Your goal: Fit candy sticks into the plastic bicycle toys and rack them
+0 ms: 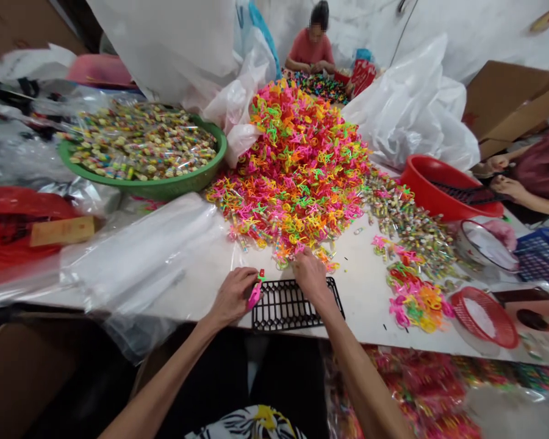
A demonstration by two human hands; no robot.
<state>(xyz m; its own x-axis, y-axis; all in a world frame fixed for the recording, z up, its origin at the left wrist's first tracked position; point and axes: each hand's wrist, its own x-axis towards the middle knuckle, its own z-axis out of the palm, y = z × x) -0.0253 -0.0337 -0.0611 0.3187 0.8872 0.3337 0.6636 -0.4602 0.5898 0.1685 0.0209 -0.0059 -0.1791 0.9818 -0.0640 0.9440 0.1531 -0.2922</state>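
Observation:
My left hand point(235, 295) is closed around a small pink plastic piece point(255, 296) at the left end of a black plastic rack point(287, 305). Green and red bits show just above those fingers. Over the rack's far side reaches my right hand point(309, 273), fingers curled down at the near edge of a big heap of small coloured plastic pieces point(302, 164). Pink pieces lie right at its fingertips; what the fingers grip is hidden. The rack has rows of round openings and lies flat near the front edge of the white table point(361, 311).
A green basin point(165, 186) of small wrapped items stands left. On the right are small tubes point(416, 225), a smaller coloured pile point(416, 299), a red basin point(439, 183) and a red basket point(503, 329). One person point(308, 52) sits opposite, another point(542, 164) at right.

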